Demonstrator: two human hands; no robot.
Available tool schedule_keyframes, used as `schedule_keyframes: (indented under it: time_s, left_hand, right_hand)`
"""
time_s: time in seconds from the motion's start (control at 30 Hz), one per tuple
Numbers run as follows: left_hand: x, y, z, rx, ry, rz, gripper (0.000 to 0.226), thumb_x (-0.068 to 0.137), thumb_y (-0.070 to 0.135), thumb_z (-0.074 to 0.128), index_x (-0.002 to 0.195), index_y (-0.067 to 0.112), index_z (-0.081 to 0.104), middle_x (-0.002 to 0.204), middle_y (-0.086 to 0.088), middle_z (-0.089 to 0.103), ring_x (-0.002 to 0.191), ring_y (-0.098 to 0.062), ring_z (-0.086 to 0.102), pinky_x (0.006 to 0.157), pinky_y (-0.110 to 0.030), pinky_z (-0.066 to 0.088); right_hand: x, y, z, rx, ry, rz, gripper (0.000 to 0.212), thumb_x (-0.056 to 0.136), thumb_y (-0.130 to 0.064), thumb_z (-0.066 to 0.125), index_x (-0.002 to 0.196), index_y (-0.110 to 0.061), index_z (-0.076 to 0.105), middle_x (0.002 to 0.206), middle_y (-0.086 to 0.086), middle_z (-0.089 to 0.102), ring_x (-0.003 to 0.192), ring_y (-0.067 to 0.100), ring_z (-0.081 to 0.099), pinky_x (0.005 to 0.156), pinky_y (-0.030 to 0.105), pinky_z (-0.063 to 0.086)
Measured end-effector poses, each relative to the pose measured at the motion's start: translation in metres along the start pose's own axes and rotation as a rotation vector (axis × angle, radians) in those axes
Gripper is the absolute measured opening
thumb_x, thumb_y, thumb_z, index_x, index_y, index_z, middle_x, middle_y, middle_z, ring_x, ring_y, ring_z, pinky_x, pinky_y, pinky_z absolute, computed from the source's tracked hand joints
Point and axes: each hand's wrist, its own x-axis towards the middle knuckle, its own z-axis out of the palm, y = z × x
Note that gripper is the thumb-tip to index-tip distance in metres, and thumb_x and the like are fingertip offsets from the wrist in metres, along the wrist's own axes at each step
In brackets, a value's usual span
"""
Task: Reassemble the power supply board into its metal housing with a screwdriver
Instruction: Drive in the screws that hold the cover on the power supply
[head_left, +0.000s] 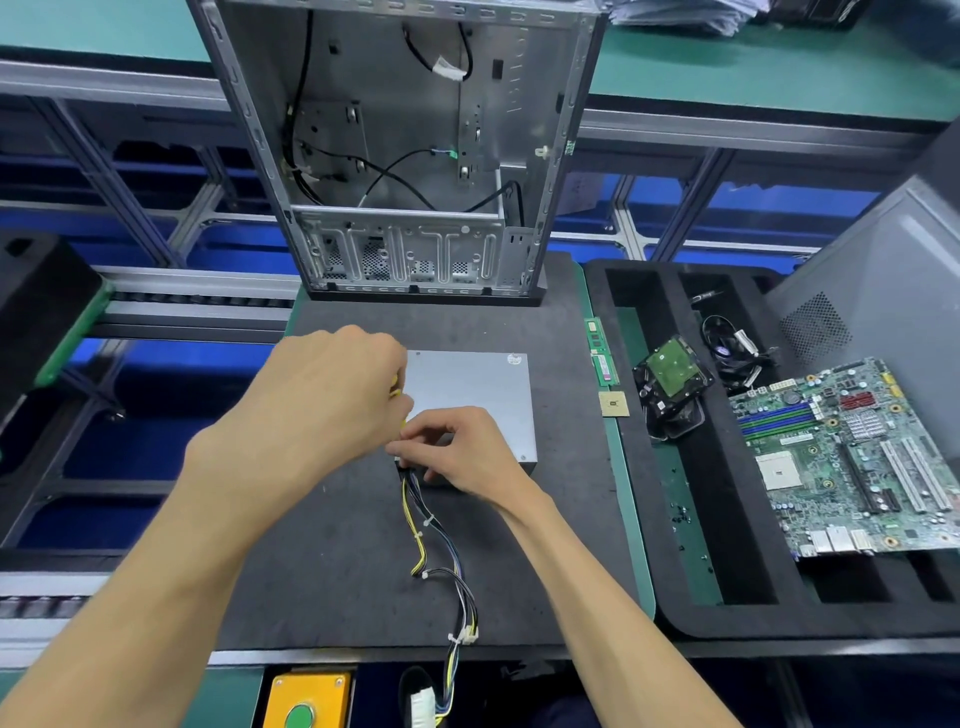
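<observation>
Dark foam matting covered the tabletop, with an open computer case standing at its far edge and a foam tray to the right holding a motherboard and a hard drive. Near the middle of the mat lay the grey metal housing of the power supply, its cable bundle trailing toward the person. The left hand was curled round what looked like a yellow-handled screwdriver, mostly hidden by the fingers. The right hand pinched at the housing's near-left corner, just where the cables came out, apparently steadying a small screw or the tool's tip; the screw itself could not be made out. The likely risk was the tip slipping off the screw head, because the housing rested unclamped on soft foam and could shift under pressure. A dropped screw could vanish against the dark mat, and cables crowding that corner might get pinched.
</observation>
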Motion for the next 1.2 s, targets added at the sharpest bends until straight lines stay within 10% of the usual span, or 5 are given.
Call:
schedule_keyframes:
  time_s: [0.17, 0.33, 0.53, 0.87, 1.2]
  left_hand:
    - [0.0, 0.004, 0.003, 0.031, 0.075, -0.074, 0.049, 0.091, 0.064, 0.047, 0.062, 0.026, 0.04, 0.062, 0.005, 0.037, 0.067, -0.026, 0.045, 0.05, -0.029, 0.019]
    - [-0.003, 0.0, 0.004, -0.095, 0.057, 0.034, 0.027, 0.095, 0.053, 0.047, 0.107, 0.031, 0.057, 0.101, 0.008, 0.064, 0.089, -0.025, 0.062, 0.064, -0.032, 0.036]
    - [-0.002, 0.002, 0.002, -0.015, 0.049, -0.059, 0.032, 0.095, 0.057, 0.045, 0.088, 0.034, 0.066, 0.074, 0.006, 0.047, 0.074, -0.023, 0.05, 0.057, -0.032, 0.028]
    - [-0.005, 0.003, -0.005, -0.129, -0.072, 0.066, 0.018, 0.094, 0.03, 0.053, 0.109, 0.039, 0.055, 0.107, 0.01, 0.056, 0.099, -0.017, 0.059, 0.068, -0.031, 0.038]
    - [-0.001, 0.002, -0.002, -0.025, -0.009, -0.033, 0.033, 0.091, 0.05, 0.054, 0.068, 0.028, 0.045, 0.069, 0.006, 0.048, 0.073, -0.025, 0.052, 0.053, -0.03, 0.028]
  right_hand:
    - [-0.001, 0.001, 0.001, -0.024, 0.001, 0.015, 0.004, 0.086, -0.027, 0.083, 0.086, -0.024, 0.081, 0.069, -0.005, 0.072, 0.064, 0.018, 0.064, 0.06, 0.026, 0.056]
    - [-0.001, -0.001, 0.0, -0.009, -0.007, -0.01, 0.013, 0.085, -0.028, 0.081, 0.078, -0.038, 0.077, 0.071, -0.003, 0.073, 0.064, 0.012, 0.065, 0.058, 0.024, 0.056]
    - [-0.002, -0.002, 0.0, -0.029, -0.024, -0.026, 0.006, 0.087, -0.028, 0.08, 0.085, -0.034, 0.08, 0.072, -0.006, 0.073, 0.064, 0.006, 0.062, 0.059, 0.022, 0.056]
    - [-0.002, -0.003, -0.001, -0.011, -0.011, -0.044, 0.021, 0.087, -0.024, 0.08, 0.074, -0.04, 0.075, 0.073, 0.009, 0.071, 0.058, 0.005, 0.061, 0.055, 0.02, 0.052]
    - [-0.001, -0.001, 0.001, -0.034, -0.015, -0.022, 0.007, 0.087, -0.029, 0.08, 0.081, -0.032, 0.08, 0.07, -0.002, 0.072, 0.064, 0.007, 0.062, 0.059, 0.023, 0.055]
